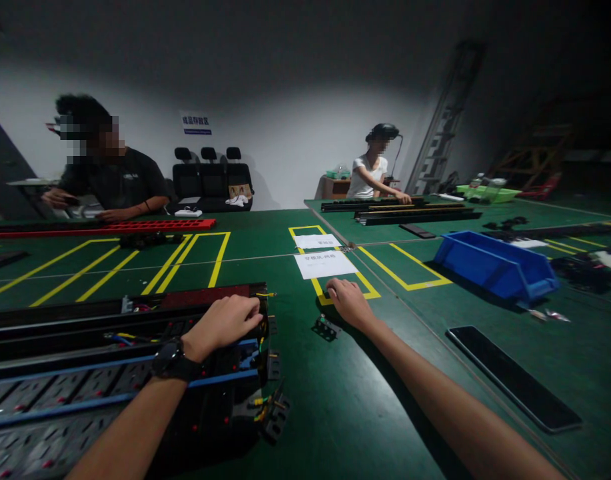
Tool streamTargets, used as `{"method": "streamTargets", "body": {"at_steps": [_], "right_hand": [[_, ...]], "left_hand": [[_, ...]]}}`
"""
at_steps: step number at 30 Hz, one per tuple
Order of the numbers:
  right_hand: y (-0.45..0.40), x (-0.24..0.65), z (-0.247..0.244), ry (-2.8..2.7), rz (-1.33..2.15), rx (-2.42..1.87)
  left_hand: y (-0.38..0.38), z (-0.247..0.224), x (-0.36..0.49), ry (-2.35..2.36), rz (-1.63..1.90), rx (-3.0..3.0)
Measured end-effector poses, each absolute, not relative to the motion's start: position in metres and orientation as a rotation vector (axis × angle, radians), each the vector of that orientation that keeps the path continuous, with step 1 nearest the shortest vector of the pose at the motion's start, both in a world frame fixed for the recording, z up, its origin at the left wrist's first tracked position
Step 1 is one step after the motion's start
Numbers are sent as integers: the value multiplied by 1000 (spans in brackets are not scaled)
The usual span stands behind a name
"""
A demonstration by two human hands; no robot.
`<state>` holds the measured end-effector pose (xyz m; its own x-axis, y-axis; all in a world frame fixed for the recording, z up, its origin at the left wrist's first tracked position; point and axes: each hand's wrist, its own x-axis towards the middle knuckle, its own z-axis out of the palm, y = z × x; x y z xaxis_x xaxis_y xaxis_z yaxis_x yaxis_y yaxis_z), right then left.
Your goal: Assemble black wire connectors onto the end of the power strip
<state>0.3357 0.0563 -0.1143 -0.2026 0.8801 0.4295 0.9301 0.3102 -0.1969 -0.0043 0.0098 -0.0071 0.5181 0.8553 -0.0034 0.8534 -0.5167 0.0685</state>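
Note:
My left hand [224,325], with a dark watch on its wrist, lies over the end of a black rail assembly [195,400]. Its fingers are curled down, and what they hold is hidden. My right hand [350,303] rests on the green table by a white printed sheet [326,265], fingers loosely bent and nothing visible in them. Just below it lies a small black socket-like part [326,328]. Blue strips, dark panels with slots and coloured wires run along the rails on the left. Another small black part [274,417] hangs by wires at the rail end.
A blue bin [495,267] and a dark phone-like slab [512,377] are on the right. Yellow tape outlines mark the table. A red rail [100,228] lies at the far left before a person [130,180]; another person [370,173] handles black rails at the back.

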Motion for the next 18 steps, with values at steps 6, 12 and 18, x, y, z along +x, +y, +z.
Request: {"method": "streamTargets", "body": {"at_steps": [6, 12, 18], "right_hand": [[55, 338, -114, -2107, -112, -1554], [52, 339, -111, -2079, -74, -1476], [46, 320, -88, -2041, 13, -1341]], "left_hand": [[5, -5, -2, 1524, 67, 2652], [6, -9, -3, 1525, 93, 2659], [5, -10, -3, 1523, 129, 2668]]}}
